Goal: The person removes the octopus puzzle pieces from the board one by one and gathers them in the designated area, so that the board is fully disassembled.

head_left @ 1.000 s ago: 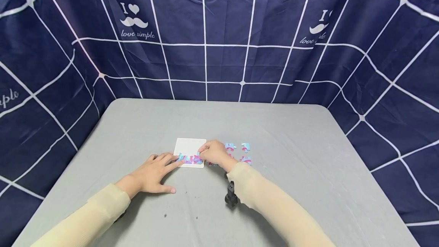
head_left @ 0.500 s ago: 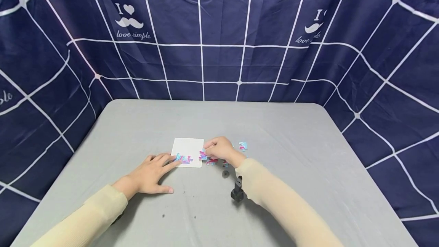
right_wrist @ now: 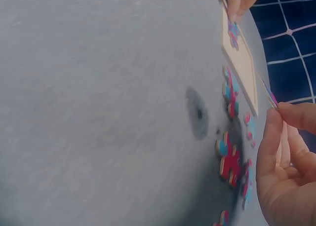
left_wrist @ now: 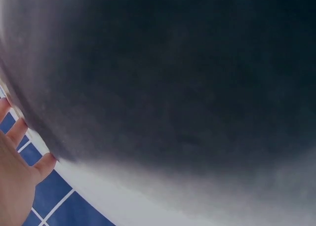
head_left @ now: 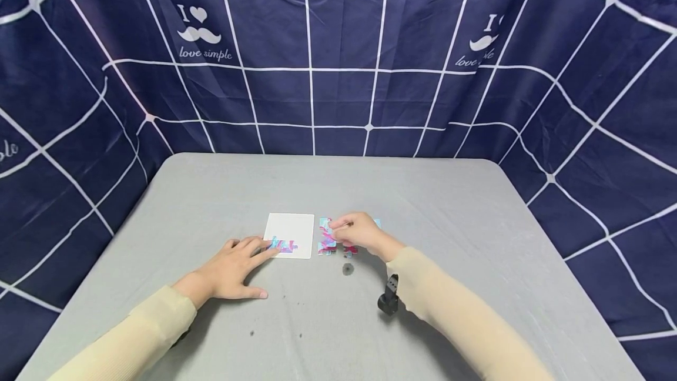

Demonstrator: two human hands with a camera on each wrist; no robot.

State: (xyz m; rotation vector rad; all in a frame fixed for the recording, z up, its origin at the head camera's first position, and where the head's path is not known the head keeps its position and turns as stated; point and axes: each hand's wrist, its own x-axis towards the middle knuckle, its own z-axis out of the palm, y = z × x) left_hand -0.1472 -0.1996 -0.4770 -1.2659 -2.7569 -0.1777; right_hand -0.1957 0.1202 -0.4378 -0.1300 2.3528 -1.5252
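A white puzzle tray (head_left: 296,225) lies mid-table, with a few joined blue and purple puzzle pieces (head_left: 285,246) along its near edge. On their left end rest the outstretched fingertips of my left hand (head_left: 233,269), its thumb spread on the table. Just right of the tray, my right hand (head_left: 362,234) pinches a purple puzzle piece (head_left: 328,236) between thumb and forefinger, above the loose pieces. Seen nearly edge-on, that piece (right_wrist: 270,96) is clear of the table in the right wrist view. The left wrist view shows only part of my left hand (left_wrist: 19,171).
Loose puzzle pieces lie right of the tray, including a red and blue piece (right_wrist: 229,162) and another piece (right_wrist: 229,93); my right hand covers some. A dark stain (head_left: 347,269) marks the grey table (head_left: 423,204). A navy checked curtain (head_left: 338,40) surrounds the table.
My right hand has carried the purple puzzle piece rightward, from beside the joined pieces, off the tray and over the loose ones. My left hand stays in place. The head view shifted slightly.
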